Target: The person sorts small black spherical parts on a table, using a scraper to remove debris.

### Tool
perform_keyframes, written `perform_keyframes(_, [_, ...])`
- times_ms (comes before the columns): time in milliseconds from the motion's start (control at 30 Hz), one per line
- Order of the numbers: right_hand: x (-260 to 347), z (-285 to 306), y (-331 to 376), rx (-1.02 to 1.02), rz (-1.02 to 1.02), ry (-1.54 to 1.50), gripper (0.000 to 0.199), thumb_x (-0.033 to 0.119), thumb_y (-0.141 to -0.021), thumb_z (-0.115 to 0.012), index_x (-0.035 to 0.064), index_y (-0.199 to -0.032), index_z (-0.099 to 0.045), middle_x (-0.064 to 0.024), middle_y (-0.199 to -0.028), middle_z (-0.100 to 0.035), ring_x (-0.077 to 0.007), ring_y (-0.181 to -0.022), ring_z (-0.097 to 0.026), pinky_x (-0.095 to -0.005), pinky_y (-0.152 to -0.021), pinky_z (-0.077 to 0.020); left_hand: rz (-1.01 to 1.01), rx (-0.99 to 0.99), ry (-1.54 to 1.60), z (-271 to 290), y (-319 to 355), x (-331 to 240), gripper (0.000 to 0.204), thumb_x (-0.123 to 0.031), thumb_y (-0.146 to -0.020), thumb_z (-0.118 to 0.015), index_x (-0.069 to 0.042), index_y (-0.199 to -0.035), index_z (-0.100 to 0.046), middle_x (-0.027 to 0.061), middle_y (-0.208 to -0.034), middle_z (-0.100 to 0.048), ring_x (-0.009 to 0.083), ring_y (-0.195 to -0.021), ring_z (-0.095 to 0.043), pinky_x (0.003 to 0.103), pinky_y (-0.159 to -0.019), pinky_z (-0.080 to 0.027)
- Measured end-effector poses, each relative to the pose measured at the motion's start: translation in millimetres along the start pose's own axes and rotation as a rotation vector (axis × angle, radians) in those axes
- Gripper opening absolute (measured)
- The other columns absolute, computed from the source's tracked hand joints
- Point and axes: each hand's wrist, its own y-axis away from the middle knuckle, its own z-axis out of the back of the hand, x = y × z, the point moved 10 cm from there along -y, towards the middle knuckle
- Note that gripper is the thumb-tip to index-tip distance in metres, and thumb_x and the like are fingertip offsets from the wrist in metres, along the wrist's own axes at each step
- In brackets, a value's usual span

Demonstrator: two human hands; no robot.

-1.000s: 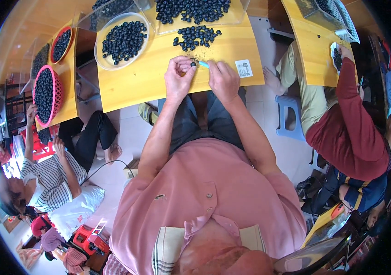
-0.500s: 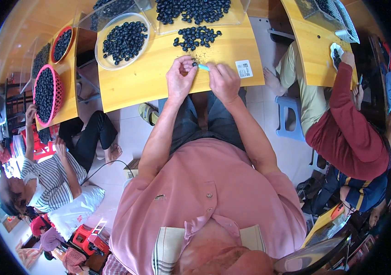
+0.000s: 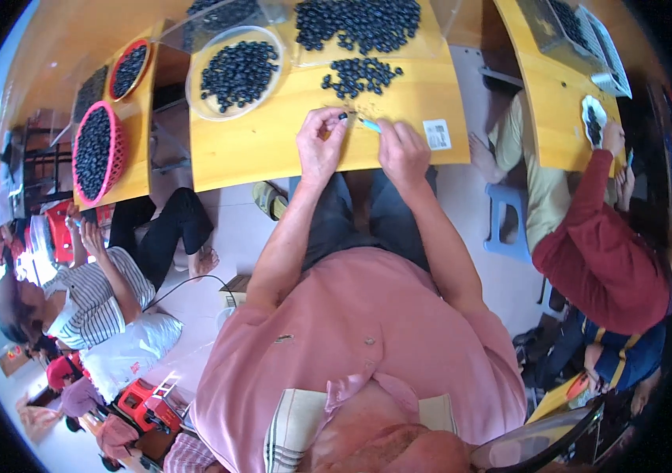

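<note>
Over the near edge of the yellow table (image 3: 253,154), my left hand (image 3: 321,146) pinches a small round black bead-like piece (image 3: 343,116) between thumb and fingers. My right hand (image 3: 403,154) is closed around a slim light-blue tool (image 3: 371,125), pen-like in shape, whose dark tip points at the piece with a small gap between. What kind of tip it has is too small to tell. Dark crumbs (image 3: 354,109) lie on the wood just beyond. Farther off sits a small heap of the same black pieces (image 3: 361,76).
A round clear bowl (image 3: 191,94) of black pieces stands at the left, and a large heap (image 3: 358,24) lies at the back. A white printed label (image 3: 437,134) is right of my hand. People work at side tables, with a pink basket (image 3: 118,150) left and a blue stool (image 3: 507,221) right.
The whole view has shifted, so the table appears farther right. The blue tool's tip, earlier against the black piece, is now apart from it. At left, a co-worker's hand has left the pink basket.
</note>
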Motion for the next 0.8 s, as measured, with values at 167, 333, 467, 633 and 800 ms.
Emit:
perform_keyframes(167, [-3.4, -0.3, 2.2, 0.024, 0.006, 0.038, 0.019, 0.007, -0.086, -0.074, 0.0089, -0.105, -0.076, -0.004, -0.08, -0.06, -0.0236, -0.077, -0.067, -0.0387, -0.066, -0.0544, -0.26, -0.226, -0.298, 78.2, -42.5, -36.9, 0.016, 0.001, -0.093, -0.077, -0.001, -0.108, -0.075, 0.0089, -0.102, -0.072, 0.0163, -0.088, -0.068, 0.031, -0.08, -0.057])
perform_keyframes(333, [-1.6, 1.9, -0.4, 0.01, 0.019, 0.02, 0.018, 0.007, -0.087, -0.074, 0.0091, -0.105, -0.076, -0.0036, -0.08, -0.059, -0.0231, -0.075, -0.065, -0.0384, -0.065, -0.0536, -0.498, -0.345, -0.803, 117.4, -93.9, -83.9, 0.02, 0.0, -0.087, -0.08, -0.008, -0.105, -0.077, 0.0074, -0.093, -0.068, 0.0184, -0.077, -0.064, 0.03, -0.069, -0.053])
perform_keyframes(467, [-3.1, -0.2, 2.1, -0.011, 0.01, 0.014, 0.016, 0.007, -0.087, -0.073, 0.0095, -0.103, -0.075, -0.0034, -0.079, -0.058, -0.0228, -0.074, -0.064, -0.0389, -0.064, -0.0529, -0.331, -0.01, -0.628, 65.4, -86.9, -46.9, 0.014, -0.004, -0.088, -0.078, -0.006, -0.102, -0.077, 0.0136, -0.099, -0.074, 0.0309, -0.092, -0.07, 0.041, -0.081, -0.056])
perform_keyframes(633, [-2.4, 3.1, 2.1, -0.026, 0.015, 0.005, 0.015, 0.008, -0.087, -0.072, 0.01, -0.102, -0.074, -0.0034, -0.079, -0.058, -0.0229, -0.074, -0.064, -0.039, -0.064, -0.0526, -0.035, 0.126, -0.775, -4.3, -56.6, -14.2, 0.028, -0.032, -0.087, -0.085, -0.007, -0.099, -0.079, 0.0127, -0.092, -0.073, 0.0303, -0.086, -0.072, 0.043, -0.078, -0.058])
perform_keyframes(800, [-6.1, -0.7, 4.4, 0.028, -0.011, -0.01, 0.025, 0.005, -0.084, -0.075, 0.0105, -0.108, -0.075, -0.0051, -0.085, -0.063, -0.0262, -0.077, -0.066, -0.0408, -0.066, -0.0528, -0.022, 0.123, -0.823, -16.0, -65.4, -3.8, 0.027, -0.03, -0.086, -0.085, -0.006, -0.097, -0.079, 0.0127, -0.092, -0.073, 0.031, -0.087, -0.073, 0.044, -0.078, -0.059])
